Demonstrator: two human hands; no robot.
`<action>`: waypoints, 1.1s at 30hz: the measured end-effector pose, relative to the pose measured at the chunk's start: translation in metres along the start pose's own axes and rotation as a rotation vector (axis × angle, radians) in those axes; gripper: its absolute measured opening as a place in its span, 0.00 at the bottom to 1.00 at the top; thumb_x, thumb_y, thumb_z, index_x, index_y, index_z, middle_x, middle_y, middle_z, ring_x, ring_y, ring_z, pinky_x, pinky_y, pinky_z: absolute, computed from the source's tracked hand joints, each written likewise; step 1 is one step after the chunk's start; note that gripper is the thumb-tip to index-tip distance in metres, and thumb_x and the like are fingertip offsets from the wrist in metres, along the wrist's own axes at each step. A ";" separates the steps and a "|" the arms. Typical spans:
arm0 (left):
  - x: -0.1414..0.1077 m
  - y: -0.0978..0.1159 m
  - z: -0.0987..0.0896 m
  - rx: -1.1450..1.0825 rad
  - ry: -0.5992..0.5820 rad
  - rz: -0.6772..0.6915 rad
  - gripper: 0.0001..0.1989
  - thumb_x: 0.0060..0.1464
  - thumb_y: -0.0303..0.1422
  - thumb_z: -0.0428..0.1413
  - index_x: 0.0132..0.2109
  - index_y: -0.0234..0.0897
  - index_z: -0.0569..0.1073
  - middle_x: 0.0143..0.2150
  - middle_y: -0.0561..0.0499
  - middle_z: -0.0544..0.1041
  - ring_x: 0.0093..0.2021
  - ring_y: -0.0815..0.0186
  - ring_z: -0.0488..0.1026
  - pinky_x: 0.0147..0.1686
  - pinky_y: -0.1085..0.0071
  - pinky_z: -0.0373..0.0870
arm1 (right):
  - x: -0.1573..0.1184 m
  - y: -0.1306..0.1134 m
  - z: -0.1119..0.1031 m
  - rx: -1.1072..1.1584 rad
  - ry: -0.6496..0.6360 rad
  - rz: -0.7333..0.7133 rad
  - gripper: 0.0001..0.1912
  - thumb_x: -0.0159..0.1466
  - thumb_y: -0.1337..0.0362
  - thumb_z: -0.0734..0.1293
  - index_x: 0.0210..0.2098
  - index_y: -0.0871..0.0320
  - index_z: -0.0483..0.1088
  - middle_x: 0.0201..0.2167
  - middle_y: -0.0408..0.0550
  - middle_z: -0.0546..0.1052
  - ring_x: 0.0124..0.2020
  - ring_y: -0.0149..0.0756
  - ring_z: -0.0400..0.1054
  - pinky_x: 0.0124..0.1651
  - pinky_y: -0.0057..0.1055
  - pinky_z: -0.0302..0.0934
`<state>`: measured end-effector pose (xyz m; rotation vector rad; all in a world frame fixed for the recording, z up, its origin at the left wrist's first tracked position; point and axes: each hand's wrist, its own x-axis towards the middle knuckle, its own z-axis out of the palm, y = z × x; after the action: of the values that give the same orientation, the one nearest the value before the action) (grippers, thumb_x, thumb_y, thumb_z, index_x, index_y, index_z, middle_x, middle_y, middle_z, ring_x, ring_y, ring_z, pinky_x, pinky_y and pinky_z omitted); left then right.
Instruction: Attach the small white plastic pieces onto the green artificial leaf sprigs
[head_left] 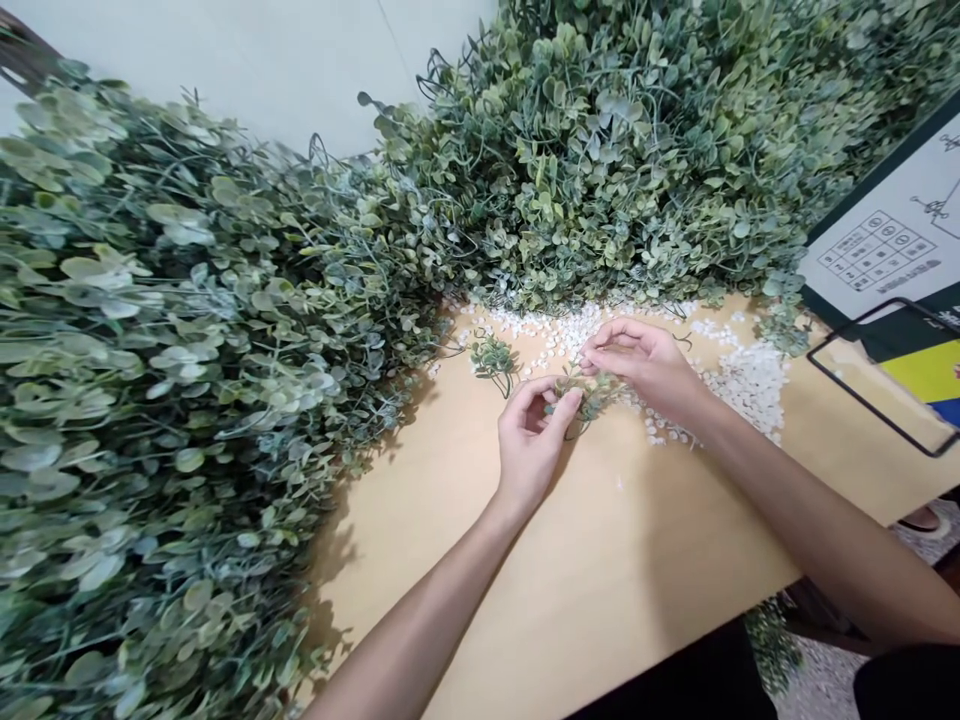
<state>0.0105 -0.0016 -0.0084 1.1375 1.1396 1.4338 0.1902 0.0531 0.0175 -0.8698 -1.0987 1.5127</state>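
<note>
I hold a thin sprig of small green, plastic-looking leaves (592, 402) low over the pale wooden desk (555, 580), pinched between the thumb and fingers of my left hand (529, 430). My right hand (645, 362) is narrow, fingertips drawn together at the sprig's upper end; I cannot tell what sits between them. Just beyond my left hand rests a second, bushier green sprig (491, 355). Small white round pieces (750, 385) lie loose on the desk, scattered beyond my right hand and heaped to its right. Farther right stands a thin black wire frame (870, 407), near a dark-green-bordered white printed sheet (877, 250). A thick bank of green artificial foliage (637, 190) curves left of and beyond both hands.
</note>
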 end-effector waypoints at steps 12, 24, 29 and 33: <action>-0.002 0.005 -0.002 0.096 -0.005 -0.028 0.15 0.62 0.46 0.65 0.43 0.38 0.81 0.35 0.51 0.75 0.35 0.68 0.69 0.36 0.73 0.67 | 0.000 0.002 -0.001 -0.030 -0.105 0.077 0.19 0.55 0.60 0.84 0.39 0.57 0.75 0.37 0.42 0.81 0.31 0.29 0.74 0.37 0.29 0.67; -0.005 0.008 -0.002 0.044 -0.050 -0.085 0.19 0.64 0.48 0.62 0.34 0.37 0.75 0.24 0.57 0.65 0.24 0.72 0.63 0.26 0.73 0.62 | -0.002 0.003 0.001 -0.039 -0.179 0.101 0.19 0.56 0.59 0.83 0.40 0.56 0.74 0.33 0.42 0.81 0.30 0.31 0.75 0.37 0.30 0.68; -0.005 0.007 -0.002 0.034 -0.050 -0.087 0.18 0.64 0.48 0.61 0.35 0.37 0.75 0.24 0.57 0.65 0.22 0.72 0.65 0.25 0.74 0.63 | -0.003 0.001 0.002 -0.058 -0.215 0.116 0.19 0.56 0.59 0.83 0.40 0.57 0.73 0.34 0.42 0.82 0.31 0.31 0.75 0.38 0.30 0.68; -0.005 0.006 -0.002 0.039 -0.049 -0.091 0.18 0.64 0.48 0.62 0.35 0.37 0.75 0.23 0.57 0.66 0.22 0.73 0.64 0.24 0.74 0.63 | -0.004 -0.001 0.003 -0.067 -0.220 0.128 0.20 0.55 0.59 0.83 0.39 0.57 0.74 0.33 0.42 0.82 0.31 0.31 0.76 0.38 0.30 0.68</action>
<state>0.0082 -0.0072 -0.0033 1.1277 1.1742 1.3123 0.1885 0.0490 0.0193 -0.8472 -1.2794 1.7169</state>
